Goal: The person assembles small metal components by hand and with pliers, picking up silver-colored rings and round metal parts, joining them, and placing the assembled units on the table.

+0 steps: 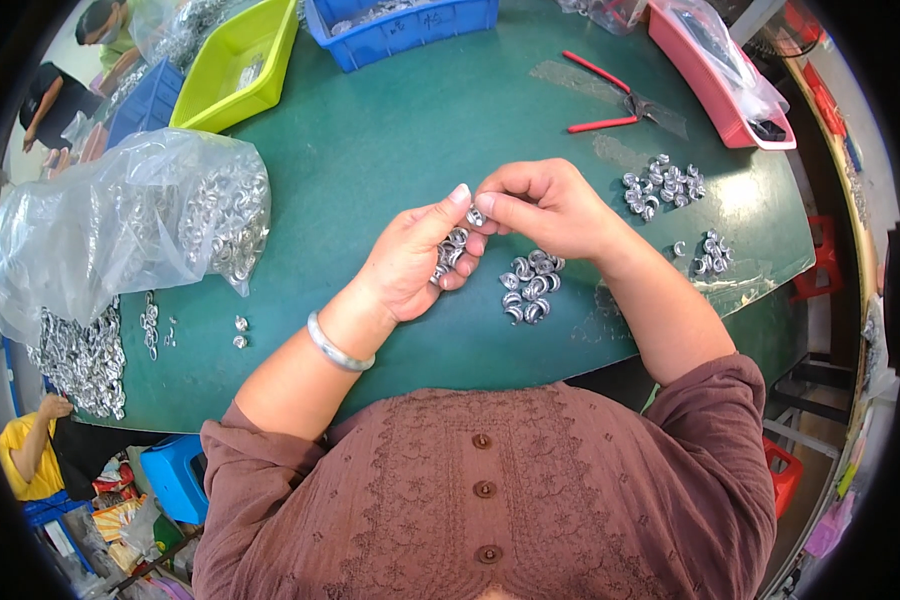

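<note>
Several small silver curved metal pieces [452, 250] lie cupped in my left hand [395, 265], whose fingers curl around them and whose thumb points up. At its fingertips my right hand [560, 210] pinches one small silver piece [476, 216] between thumb and forefinger; the fingers partly hide it. Just below my right hand, a pile of similar crescent-shaped pieces [530, 287] rests on the green table [410, 130]. Two more clusters sit to the right: a larger one [663, 187] and a smaller one [712, 254].
A clear plastic bag [100, 200] of metal parts bulges at the left, above heaped silver chain [82, 365]. Red-handled pliers [602, 125] lie far right. Green [190, 105], blue [420, 28] and pink [705, 90] bins line the far side. Other people [60, 105] are at the left.
</note>
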Motion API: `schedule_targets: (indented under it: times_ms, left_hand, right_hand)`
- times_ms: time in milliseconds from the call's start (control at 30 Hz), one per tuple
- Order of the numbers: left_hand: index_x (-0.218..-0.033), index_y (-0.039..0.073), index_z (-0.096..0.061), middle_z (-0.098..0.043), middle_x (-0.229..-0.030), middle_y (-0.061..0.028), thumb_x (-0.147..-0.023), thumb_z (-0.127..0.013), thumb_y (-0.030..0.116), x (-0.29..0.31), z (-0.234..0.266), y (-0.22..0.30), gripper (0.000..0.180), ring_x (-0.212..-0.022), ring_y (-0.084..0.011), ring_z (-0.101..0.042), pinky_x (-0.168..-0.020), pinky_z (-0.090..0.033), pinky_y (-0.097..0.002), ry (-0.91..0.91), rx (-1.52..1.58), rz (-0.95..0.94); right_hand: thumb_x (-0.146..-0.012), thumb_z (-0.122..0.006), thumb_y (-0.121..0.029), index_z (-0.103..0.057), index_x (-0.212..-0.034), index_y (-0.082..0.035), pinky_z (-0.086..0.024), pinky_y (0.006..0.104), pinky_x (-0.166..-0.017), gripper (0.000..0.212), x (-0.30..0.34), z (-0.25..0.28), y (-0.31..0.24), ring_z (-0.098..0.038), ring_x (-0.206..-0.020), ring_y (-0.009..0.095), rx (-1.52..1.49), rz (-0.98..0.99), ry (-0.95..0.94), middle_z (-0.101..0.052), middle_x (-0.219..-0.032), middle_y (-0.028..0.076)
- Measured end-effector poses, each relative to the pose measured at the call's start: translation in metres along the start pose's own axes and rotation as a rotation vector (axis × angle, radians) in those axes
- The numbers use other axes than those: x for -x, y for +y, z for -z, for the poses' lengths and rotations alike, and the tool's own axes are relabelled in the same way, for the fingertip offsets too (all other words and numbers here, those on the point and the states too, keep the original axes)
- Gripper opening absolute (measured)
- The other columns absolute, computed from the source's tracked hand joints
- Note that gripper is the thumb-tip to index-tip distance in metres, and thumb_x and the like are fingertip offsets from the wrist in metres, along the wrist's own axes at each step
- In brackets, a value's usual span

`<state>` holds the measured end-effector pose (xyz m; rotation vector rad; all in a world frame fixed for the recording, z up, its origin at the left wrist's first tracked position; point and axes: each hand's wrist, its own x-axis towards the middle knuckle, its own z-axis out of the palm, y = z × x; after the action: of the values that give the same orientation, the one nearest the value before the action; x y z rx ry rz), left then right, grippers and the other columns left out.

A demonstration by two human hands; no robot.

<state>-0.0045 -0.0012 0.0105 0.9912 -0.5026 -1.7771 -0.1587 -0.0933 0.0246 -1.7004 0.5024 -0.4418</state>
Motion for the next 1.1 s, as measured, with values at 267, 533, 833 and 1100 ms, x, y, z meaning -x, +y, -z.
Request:
schedule_targets:
  times_ms: [267, 533, 833, 1100]
  left_hand:
    - [-0.098, 0.002, -0.054, -0.055, -0.079, -0.0076, -0.083, -0.05, 0.022, -0.006, 0.016, 0.0, 0.025, -0.063, -0.0156, -0.052, -0.044, -0.042, -0.0202, -0.081, 0.254, -0.101]
    - [-0.098, 0.005, -0.051, -0.054, -0.084, -0.0095, -0.084, -0.047, 0.017, -0.008, 0.016, -0.001, 0.019, -0.065, -0.0182, -0.052, -0.045, -0.042, -0.0237, -0.027, 0.215, -0.142]
    - [-0.09, 0.005, -0.054, -0.055, -0.076, -0.0052, -0.086, -0.049, 0.025, -0.005, 0.012, -0.001, 0.02, -0.062, -0.0146, -0.052, -0.044, -0.039, -0.0208, 0.084, 0.054, -0.108]
    - [-0.096, 0.002, -0.057, -0.054, -0.076, -0.0029, -0.088, -0.05, 0.026, 0.0, 0.002, -0.002, 0.026, -0.06, -0.0105, -0.05, -0.043, -0.036, -0.0178, -0.073, -0.047, 0.018]
  right_hand:
    - [-0.074, -0.064, -0.01, -0.061, -0.085, -0.001, -0.042, 0.0242, -0.055, 0.015, 0.001, 0.03, 0.004, -0.05, -0.059, 0.009, 0.279, 0.116, -0.385, -0.056, -0.068, 0.001]
    - [-0.066, -0.062, -0.011, -0.061, -0.074, -0.005, -0.044, 0.0339, -0.061, 0.01, 0.004, 0.013, 0.006, -0.054, -0.069, 0.024, 0.659, 0.27, -0.481, -0.054, -0.068, 0.008]
    - [-0.074, -0.059, -0.006, -0.058, -0.082, -0.002, -0.044, 0.0283, -0.058, 0.009, -0.002, 0.016, 0.004, -0.056, -0.063, 0.018, 0.401, 0.25, -0.091, -0.06, -0.073, 0.009]
    - [-0.079, -0.056, -0.002, -0.058, -0.085, 0.001, -0.045, 0.025, -0.063, 0.007, -0.002, 0.008, 0.002, -0.057, -0.069, 0.014, 0.349, 0.365, 0.076, -0.059, -0.077, 0.005]
